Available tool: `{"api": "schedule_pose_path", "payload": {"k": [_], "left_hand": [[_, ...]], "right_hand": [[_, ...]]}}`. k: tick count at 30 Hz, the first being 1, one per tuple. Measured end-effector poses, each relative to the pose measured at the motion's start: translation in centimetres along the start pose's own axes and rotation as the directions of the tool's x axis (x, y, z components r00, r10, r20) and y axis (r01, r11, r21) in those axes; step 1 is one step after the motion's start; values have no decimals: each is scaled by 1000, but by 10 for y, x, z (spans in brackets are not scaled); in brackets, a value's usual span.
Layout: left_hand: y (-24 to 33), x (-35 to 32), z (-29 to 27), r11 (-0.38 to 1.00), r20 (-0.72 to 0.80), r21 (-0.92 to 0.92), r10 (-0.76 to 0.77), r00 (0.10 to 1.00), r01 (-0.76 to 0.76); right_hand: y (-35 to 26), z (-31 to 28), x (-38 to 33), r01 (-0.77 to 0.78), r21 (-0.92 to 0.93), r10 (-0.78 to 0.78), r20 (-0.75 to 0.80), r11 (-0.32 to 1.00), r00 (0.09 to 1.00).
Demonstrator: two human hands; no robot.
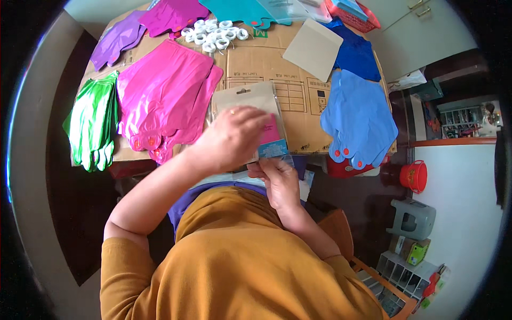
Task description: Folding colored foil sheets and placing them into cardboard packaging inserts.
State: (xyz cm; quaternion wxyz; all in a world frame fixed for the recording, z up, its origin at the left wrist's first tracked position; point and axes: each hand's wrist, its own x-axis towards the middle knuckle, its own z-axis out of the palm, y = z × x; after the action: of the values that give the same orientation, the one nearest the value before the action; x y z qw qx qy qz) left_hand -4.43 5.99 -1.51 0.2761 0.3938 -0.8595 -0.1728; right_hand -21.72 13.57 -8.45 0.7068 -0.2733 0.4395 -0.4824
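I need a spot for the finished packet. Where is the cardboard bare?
Bare cardboard lies mid-table, between the pink balloons and light blue balloons, below the white rings and the tan card. The left edge is crowded with green balloons, the far edge with purple and teal ones.

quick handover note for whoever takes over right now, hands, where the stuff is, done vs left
Left hand: gripping the tan packet from above.
Right hand: pinching the packet's lower edge, where a pink balloon shows.
On the cardboard: flat balloon stacks in pink, green, purple, light blue; white ribbon rolls; a spare tan card.
Done: one balloon partly in the packet.
Left: the stacks remain unpacked.
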Motion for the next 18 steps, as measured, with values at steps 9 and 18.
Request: {"api": "schedule_pose_path", "payload": {"k": [9,18], "left_hand": [[5,-25,16,960,175,276,-2,985,-47],[0,-14,9,996,84,71,-66,994,60]], "right_hand": [[-11,-5,0,4,35,-5,32,999,999],[-20,1,-2,61,-137,-54,55,989,997]]}}
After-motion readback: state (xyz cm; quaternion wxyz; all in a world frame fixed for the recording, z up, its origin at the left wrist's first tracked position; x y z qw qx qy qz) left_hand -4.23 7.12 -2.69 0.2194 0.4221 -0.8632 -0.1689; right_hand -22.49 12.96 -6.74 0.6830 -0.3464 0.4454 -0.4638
